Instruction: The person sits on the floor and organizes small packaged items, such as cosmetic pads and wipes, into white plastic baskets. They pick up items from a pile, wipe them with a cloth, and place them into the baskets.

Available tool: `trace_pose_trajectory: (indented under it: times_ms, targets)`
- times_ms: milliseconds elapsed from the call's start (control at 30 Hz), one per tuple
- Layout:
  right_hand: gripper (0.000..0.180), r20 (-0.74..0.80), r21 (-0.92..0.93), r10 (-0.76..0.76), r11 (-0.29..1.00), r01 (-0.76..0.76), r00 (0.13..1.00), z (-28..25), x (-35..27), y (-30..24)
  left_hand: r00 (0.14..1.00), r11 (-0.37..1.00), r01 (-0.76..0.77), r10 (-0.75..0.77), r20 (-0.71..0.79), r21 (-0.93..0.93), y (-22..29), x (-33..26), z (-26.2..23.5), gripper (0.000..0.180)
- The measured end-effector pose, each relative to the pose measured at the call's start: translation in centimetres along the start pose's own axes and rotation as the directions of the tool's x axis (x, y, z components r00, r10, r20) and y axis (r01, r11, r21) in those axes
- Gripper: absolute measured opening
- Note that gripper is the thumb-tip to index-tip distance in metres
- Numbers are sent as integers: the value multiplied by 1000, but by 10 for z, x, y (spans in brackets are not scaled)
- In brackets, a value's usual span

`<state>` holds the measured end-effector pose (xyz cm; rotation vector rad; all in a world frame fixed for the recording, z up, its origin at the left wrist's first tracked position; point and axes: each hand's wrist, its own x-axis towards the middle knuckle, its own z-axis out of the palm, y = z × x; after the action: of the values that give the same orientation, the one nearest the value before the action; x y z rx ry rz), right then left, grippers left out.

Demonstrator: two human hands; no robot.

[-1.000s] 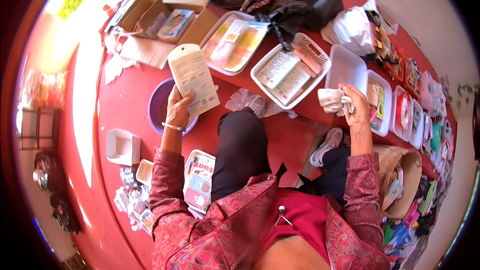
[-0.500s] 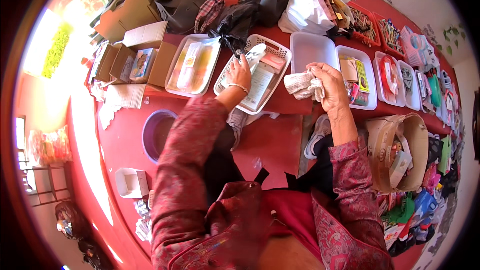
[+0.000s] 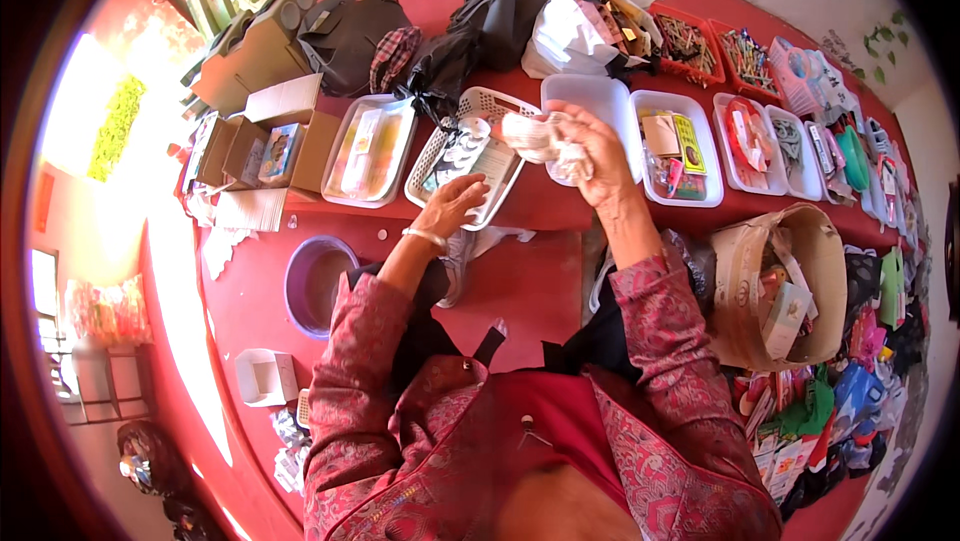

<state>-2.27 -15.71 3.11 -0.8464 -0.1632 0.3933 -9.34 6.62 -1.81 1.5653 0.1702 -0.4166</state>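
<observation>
My right hand (image 3: 597,146) grips a crumpled whitish cloth (image 3: 535,138) and holds it above the gap between a white perforated basket (image 3: 512,99) and an empty-looking white tub (image 3: 585,93). Close to the basket's near edge is my left hand (image 3: 450,205), fingers stretched out, with nothing seen in it. Inside the basket lie papers and a clear plastic packet (image 3: 466,139). Part of the basket's right side is hidden behind the cloth.
A white tray (image 3: 403,156) and an open cardboard box (image 3: 316,148) stand left of the basket. Rightward are a white tub of small packages (image 3: 712,183) and a tall cardboard box (image 3: 735,281). A purple basin (image 3: 291,286) sits lower left; black bags (image 3: 350,26) line the back.
My left hand has drawn back from inside the basket to its near edge. My right hand has carried the cloth left and farther away, toward the basket. The whole view has shifted slightly.
</observation>
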Motion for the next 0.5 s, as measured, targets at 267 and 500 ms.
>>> trace_pose_trajectory:
  times_ms: [267, 500]
  targets:
    - [35, 221, 119, 213, 963, -243, 952, 61, -70, 40, 978, 618, -93, 203, 44, -781, 1, -78, 38, 36]
    - [23, 33, -657, -222, 730, 189, 974, 80, -78, 47, 933, 773, -350, 236, -272, -530, 17, -106, 19, 14]
